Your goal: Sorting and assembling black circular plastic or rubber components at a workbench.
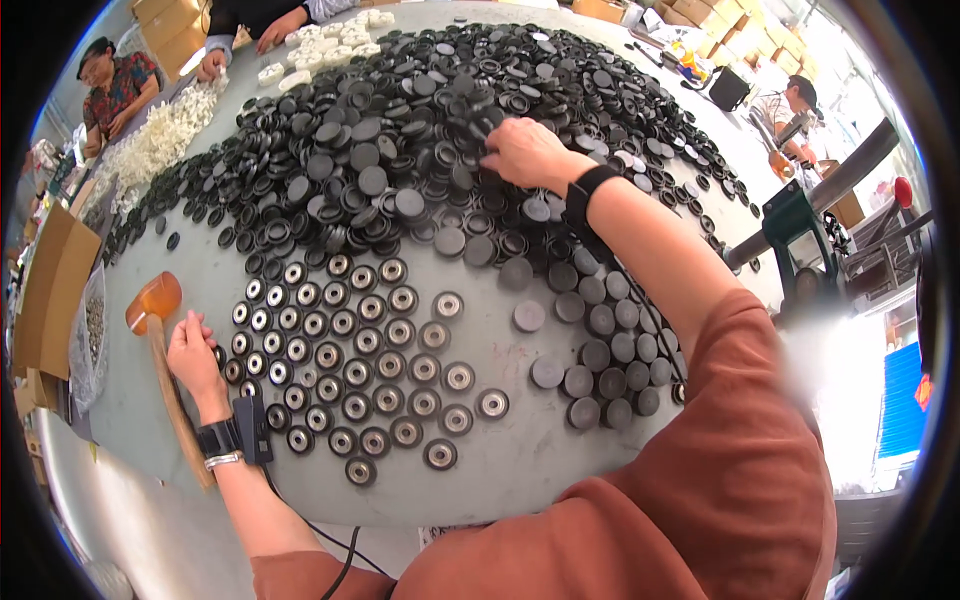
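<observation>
My right hand (530, 155) reaches into the large pile of black round caps (372, 181), its fingers bent inward. A blurred dark cap (483, 128) shows at its fingertips. On the left, my left hand (196, 358) rests at the table, loosely curved with the fingers up and partly apart. Beside its palm stands a dark ring (219, 356), at the edge of a grouping of black wheels with metal centres (357, 373). These wheels lie flat in loose rows. A mallet with an orange head (157, 298) and wooden handle lies just left of that hand.
Flat grey caps (602, 320) are grouped at the right, under my forearm. White plastic parts (165, 130) are heaped at the far left, near a co-worker's hand (212, 65). A green metal press (795, 235) stands at the right edge. An open cardboard box (55, 290) is at the left.
</observation>
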A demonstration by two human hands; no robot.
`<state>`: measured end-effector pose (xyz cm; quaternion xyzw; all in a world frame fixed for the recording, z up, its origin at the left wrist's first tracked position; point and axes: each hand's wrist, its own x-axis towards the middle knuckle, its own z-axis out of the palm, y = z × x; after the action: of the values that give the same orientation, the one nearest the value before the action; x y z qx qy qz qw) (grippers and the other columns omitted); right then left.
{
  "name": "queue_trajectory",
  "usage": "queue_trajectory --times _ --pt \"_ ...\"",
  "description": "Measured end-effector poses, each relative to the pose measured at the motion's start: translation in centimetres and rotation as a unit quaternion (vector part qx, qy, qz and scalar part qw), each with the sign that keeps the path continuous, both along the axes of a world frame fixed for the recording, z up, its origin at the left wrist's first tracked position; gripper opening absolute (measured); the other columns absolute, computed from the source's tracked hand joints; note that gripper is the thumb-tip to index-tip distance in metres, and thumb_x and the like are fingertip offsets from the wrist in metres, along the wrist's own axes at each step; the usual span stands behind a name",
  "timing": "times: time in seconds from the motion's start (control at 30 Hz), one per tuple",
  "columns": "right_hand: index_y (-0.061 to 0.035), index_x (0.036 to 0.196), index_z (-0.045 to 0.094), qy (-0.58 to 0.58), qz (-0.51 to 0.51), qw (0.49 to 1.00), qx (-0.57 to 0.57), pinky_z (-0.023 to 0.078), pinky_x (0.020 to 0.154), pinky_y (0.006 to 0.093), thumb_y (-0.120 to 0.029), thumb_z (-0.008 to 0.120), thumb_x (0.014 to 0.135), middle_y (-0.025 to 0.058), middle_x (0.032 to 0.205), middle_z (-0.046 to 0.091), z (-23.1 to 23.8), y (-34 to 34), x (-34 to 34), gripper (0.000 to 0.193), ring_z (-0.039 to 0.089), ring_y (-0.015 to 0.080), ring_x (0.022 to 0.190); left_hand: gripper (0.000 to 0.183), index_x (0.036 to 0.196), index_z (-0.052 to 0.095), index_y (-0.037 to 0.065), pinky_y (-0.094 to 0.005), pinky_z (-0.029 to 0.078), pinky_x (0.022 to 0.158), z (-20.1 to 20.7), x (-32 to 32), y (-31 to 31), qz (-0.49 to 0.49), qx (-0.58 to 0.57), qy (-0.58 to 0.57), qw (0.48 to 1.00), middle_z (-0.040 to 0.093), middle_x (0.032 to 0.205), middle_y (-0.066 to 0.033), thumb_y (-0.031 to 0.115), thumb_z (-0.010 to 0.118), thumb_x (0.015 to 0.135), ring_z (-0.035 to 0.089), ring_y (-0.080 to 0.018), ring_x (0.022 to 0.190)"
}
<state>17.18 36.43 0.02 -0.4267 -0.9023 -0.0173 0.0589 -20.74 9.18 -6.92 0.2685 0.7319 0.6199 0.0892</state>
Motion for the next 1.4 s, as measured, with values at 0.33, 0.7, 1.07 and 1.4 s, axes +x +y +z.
queue_trajectory --times 0.33,0.7,1.07,1.4 --pt "0.0018 0.086 0.061 0.043 0.116 0.992 0.024 0.047 0.074 0.0399 -0.018 0.065 0.067 0.0219 0.080 0.061 -0.6 1.3 1.1 0.028 0.059 0.0350 0.083 0.024 0.080 0.060 0.000 -0.0194 0.036 0.049 0.5 0.5 0.3 -0.001 -0.006 -0.002 1.000 0.051 0.063 0.0006 0.023 0.054 0.086 0.044 -0.0052 0.053" --pt "-0.0044 0.083 0.066 0.009 0.068 0.997 0.043 0.048 0.075 0.0385 -0.023 0.057 0.076 0.0193 0.079 0.062 0.4 0.1 0.9 0.022 0.060 0.0339 0.079 0.025 0.079 0.060 0.000 -0.0204 0.037 0.051 0.2 0.3 0.4 -0.012 -0.008 0.006 1.000 0.053 0.063 -0.0002 0.024 0.054 0.085 0.046 -0.0061 0.053" --pt "0.0083 0.100 0.057 0.243 -0.102 0.806 -0.530 0.053 0.056 0.0242 -0.009 0.063 0.079 0.0073 0.077 0.059 1.7 -15.0 -2.4 0.027 0.059 0.0121 0.062 0.025 0.080 0.061 0.001 -0.0206 0.038 0.052 -0.1 0.0 0.3 -0.023 -0.006 -0.006 1.000 0.054 0.065 -0.0001 0.025 0.055 0.083 0.046 -0.0059 0.054" --pt "0.0067 0.090 0.056 0.188 -0.156 0.818 -0.521 0.052 0.050 0.0234 -0.017 0.069 0.076 0.0066 0.065 0.058 2.1 -14.3 -3.1 0.030 0.058 0.0121 0.055 0.025 0.080 0.061 0.001 -0.0206 0.038 0.053 -0.1 -0.2 0.4 -0.027 -0.011 -0.003 1.000 0.054 0.066 -0.0004 0.025 0.056 0.083 0.047 -0.0064 0.055"
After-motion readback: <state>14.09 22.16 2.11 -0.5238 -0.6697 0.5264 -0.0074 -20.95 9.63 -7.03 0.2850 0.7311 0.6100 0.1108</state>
